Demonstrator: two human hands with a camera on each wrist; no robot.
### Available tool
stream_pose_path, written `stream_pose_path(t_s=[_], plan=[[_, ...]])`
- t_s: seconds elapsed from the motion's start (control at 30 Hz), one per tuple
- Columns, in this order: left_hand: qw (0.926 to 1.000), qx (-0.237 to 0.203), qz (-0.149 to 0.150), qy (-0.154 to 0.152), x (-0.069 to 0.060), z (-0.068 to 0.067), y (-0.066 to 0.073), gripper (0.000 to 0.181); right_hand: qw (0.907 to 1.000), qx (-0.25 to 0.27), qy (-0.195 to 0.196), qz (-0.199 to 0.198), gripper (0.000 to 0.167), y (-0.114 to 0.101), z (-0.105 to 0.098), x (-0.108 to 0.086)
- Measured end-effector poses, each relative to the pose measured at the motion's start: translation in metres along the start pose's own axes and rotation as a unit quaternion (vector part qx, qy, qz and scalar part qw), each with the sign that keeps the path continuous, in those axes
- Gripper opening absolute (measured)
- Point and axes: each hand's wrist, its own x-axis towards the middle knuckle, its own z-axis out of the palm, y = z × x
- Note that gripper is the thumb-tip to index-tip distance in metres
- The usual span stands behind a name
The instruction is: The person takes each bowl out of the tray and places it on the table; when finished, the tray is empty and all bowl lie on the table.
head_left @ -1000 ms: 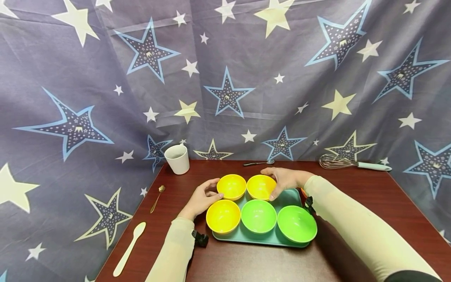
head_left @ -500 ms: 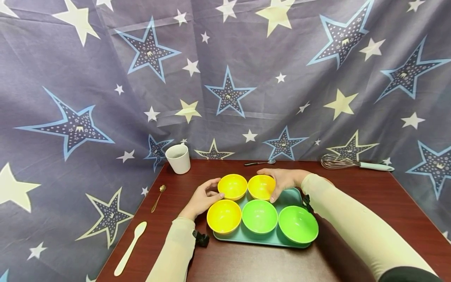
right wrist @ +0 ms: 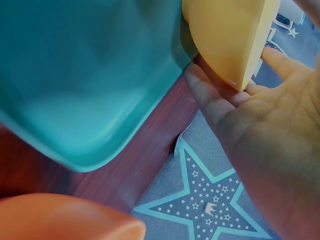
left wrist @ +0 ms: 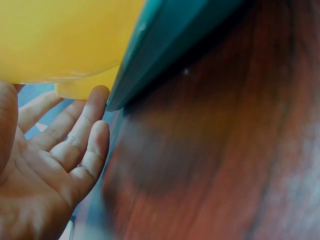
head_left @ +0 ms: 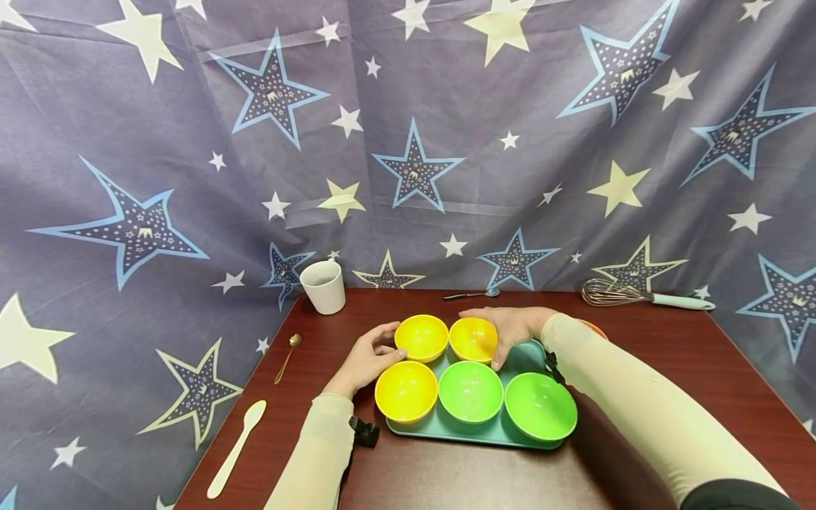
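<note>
1. While gripping the rear right yellow bowl (head_left: 474,340) with the right hand (head_left: 515,327), touching the rear left yellow bowl (head_left: 421,338) with the left hand (head_left: 365,360), loose-fingered.
2. Just in front, with another yellow bowl (head_left: 406,392) and two green bowls (head_left: 472,392) on the teal tray (head_left: 525,355).
3. Farther off, with a white mug (head_left: 324,288) and whisk (head_left: 644,295).
</note>
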Motion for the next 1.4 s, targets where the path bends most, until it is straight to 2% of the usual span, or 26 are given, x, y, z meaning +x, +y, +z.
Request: stream_pose_path(t_s=[0.27, 0.53, 0.77, 1.0, 1.23, 1.4], plan=[[0.9999, 0.01, 0.0, -0.002, 0.0, 0.0, -0.002, 0.066, 0.9993, 0.035, -0.002, -0.017, 0.116, -0.002, 0.0, 0.0], [1.0, 0.006, -0.004, 0.003, 0.001, 0.0, -0.002, 0.065, 0.9979, 0.05, 0.039, -0.014, 0.115, 0.002, -0.004, -0.009], [1.0, -0.003, -0.009, 0.004, 0.0, 0.0, 0.0, 0.068, 0.9955, 0.062, 0.071, 0.001, 0.117, -0.004, -0.005, -0.023], [0.9998, -0.007, -0.017, -0.001, 0.0, 0.0, 0.004, 0.069, 0.987, 0.12, 0.101, -0.035, 0.114, -0.004, -0.004, -0.034], [1.0, -0.009, -0.002, 0.0, -0.01, 0.003, 0.025, 0.065, 0.9835, 0.077, 0.16, -0.033, 0.115, -0.01, -0.004, -0.048], [0.9999, -0.013, -0.01, -0.003, -0.003, 0.001, 0.011, 0.068, 0.9767, 0.062, 0.201, -0.041, 0.119, -0.019, -0.004, -0.062]])
